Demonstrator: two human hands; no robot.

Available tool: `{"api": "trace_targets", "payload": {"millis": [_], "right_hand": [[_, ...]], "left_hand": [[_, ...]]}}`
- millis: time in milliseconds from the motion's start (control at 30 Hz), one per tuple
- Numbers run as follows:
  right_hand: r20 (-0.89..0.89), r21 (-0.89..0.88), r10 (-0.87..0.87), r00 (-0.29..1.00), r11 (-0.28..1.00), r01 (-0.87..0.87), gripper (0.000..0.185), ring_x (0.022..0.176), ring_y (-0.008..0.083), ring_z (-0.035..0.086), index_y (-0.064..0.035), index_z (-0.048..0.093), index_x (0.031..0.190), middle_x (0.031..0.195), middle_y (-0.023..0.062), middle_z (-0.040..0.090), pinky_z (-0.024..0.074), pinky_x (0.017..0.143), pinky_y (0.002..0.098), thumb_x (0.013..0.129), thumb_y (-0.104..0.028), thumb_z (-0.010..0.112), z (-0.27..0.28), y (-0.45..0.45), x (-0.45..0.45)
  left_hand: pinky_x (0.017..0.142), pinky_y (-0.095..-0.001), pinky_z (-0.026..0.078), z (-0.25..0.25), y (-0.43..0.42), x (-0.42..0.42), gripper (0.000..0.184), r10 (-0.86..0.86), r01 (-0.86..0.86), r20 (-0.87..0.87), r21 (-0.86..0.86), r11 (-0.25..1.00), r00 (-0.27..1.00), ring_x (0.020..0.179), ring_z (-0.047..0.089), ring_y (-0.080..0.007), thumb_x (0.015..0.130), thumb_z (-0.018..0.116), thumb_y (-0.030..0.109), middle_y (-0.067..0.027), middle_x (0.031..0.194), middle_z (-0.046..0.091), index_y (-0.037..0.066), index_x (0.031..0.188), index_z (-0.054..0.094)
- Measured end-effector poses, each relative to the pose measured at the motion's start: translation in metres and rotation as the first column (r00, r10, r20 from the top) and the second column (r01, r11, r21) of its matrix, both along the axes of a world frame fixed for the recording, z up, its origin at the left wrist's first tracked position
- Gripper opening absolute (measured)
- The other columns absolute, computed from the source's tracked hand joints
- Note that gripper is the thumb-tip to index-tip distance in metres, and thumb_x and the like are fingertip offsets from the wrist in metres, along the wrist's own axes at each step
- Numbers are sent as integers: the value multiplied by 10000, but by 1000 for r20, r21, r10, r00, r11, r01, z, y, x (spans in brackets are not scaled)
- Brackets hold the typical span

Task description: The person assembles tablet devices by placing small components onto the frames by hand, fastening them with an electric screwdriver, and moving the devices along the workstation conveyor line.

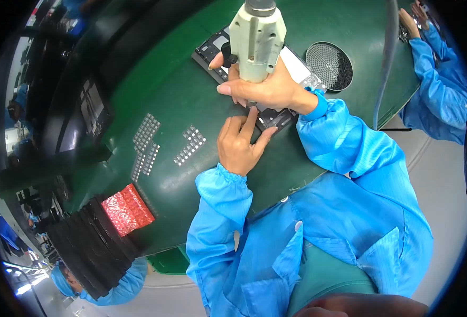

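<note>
My right hand [267, 90] is wrapped round a pale electric screwdriver [256, 45], which stands roughly upright over a flat black electronic device housing [208, 54]. White and silver panels show inside the housing, which lies at a slant on the green table. My left hand [238, 145] rests at the near edge of the housing. Its index finger and thumb are stretched out and apart, and the fingertip is close to the screwdriver's lower end. The driver's tip and the spot under it are mostly hidden by my hands.
A round dish [320, 57] with small dark pieces stands right of the housing. Small parts in sheets [147, 137] and another group [190, 145] lie on the green table [180, 193]. Red bubble wrap [128, 210] is beside a black stack [88, 243]. A co-worker's sleeve [428, 84] is at right.
</note>
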State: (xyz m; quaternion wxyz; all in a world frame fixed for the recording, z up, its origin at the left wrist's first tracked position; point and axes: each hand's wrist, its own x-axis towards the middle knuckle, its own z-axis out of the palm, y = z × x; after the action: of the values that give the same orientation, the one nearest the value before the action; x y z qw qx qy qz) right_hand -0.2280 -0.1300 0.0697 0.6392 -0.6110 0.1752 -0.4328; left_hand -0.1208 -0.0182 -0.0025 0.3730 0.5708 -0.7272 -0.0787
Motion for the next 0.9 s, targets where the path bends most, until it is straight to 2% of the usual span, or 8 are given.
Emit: {"api": "trace_targets", "payload": {"millis": [133, 267, 533, 633, 733, 767, 867, 900], "right_hand": [[-26, 22, -21, 999, 1000, 22, 266, 482, 60, 523, -8, 593, 994, 599, -11, 543, 439, 456, 226, 758, -48, 709, -5, 1, 4], [-114, -3, -16, 993, 1000, 15, 347, 492, 69, 525, 23, 542, 1074, 572, 0, 547, 409, 468, 217, 769, -40, 695, -6, -1, 3], [-90, -9, -14, 996, 1000, 13, 326, 502, 71, 529, 26, 539, 1064, 594, 2, 546, 432, 486, 231, 775, -21, 681, -13, -2, 6], [-54, -75, -32, 998, 997, 28, 294, 535, 66, 519, 20, 550, 1042, 634, -8, 545, 435, 511, 232, 778, -9, 675, -16, 3, 7], [-119, -219, -59, 991, 975, 32, 277, 576, 59, 505, 14, 565, 1027, 667, -22, 541, 427, 530, 226, 777, -14, 679, -18, 8, 8], [-149, -201, -43, 988, 979, 12, 271, 606, 55, 493, 12, 574, 1026, 683, -30, 539, 423, 543, 226, 777, -14, 679, -16, 11, 7], [-90, -369, -126, 988, 926, 84, 282, 582, 60, 504, 15, 576, 1043, 668, -21, 546, 432, 544, 232, 780, -13, 674, -24, 10, 12], [-109, -270, -116, 987, 959, 83, 316, 607, 74, 537, 6, 568, 1054, 700, 2, 571, 457, 566, 239, 760, -3, 683, -21, 9, 11]], "left_hand": [[594, -354, 477, -3, -1, 1, 485, -5, 5, -24, -21, 1000, 1000, 683, 569, -254, 681, 793, 241, -122, 763, 589, -57, 1036, 647], [591, -354, 466, -5, -2, 1, 466, 5, -7, -30, -46, 999, 1000, 671, 556, -242, 683, 783, 270, -102, 734, 576, -45, 1003, 659], [588, -354, 458, -5, -3, 1, 450, 5, -8, -46, -63, 998, 999, 665, 545, -238, 680, 778, 282, -88, 706, 562, -35, 980, 668], [578, -356, 452, -4, -3, 2, 437, 1, -4, -44, -56, 998, 999, 653, 535, -236, 679, 778, 283, -79, 686, 548, -21, 975, 673], [569, -359, 446, -5, -4, 3, 422, -18, 15, -59, -56, 998, 998, 643, 527, -234, 677, 779, 283, -74, 669, 535, -7, 966, 677], [568, -360, 445, -7, -4, 3, 418, -27, 23, -70, -51, 998, 997, 641, 525, -233, 677, 779, 282, -74, 666, 532, -4, 964, 678], [568, -361, 444, -7, -3, 4, 421, -32, 30, -72, -37, 999, 997, 641, 526, -235, 674, 780, 281, -76, 667, 534, -4, 966, 675], [569, -361, 444, -7, -3, 4, 425, -32, 30, -68, -33, 999, 997, 643, 527, -236, 673, 781, 280, -76, 669, 536, -6, 968, 674]]}}
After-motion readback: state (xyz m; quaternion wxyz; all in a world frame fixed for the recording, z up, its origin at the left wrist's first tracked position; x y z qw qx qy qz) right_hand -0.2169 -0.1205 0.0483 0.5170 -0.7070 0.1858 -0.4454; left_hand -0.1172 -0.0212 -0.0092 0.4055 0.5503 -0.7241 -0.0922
